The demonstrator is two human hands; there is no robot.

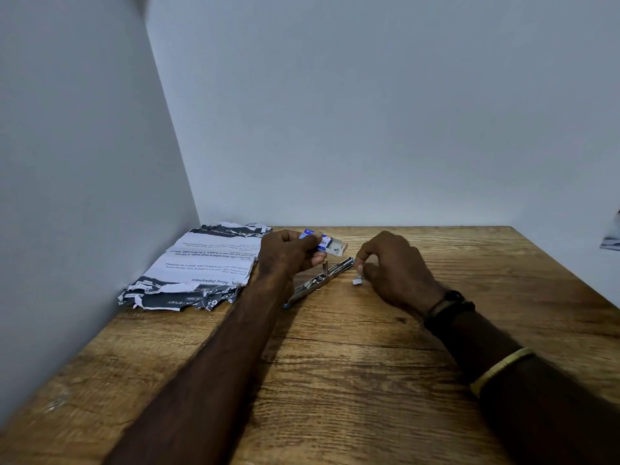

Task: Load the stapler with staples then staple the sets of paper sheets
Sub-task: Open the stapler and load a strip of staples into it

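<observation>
A metal stapler [322,278] lies swung open flat on the wooden table [352,364], running diagonally between my hands. My left hand [288,253] holds a small blue and white staple box [323,242] with its inner tray slid out to the right, just above the stapler. My right hand [392,266] rests on the table to the right of the stapler, fingers curled around a small strip of staples [357,281] at its fingertips. A pile of printed paper sheets [201,266] with torn edges lies at the far left, against the wall.
Grey walls close the table at the left and back. The table's right edge runs diagonally at the right, with a bit of printed paper [612,236] beyond it. Bare wood lies in front of and right of my hands.
</observation>
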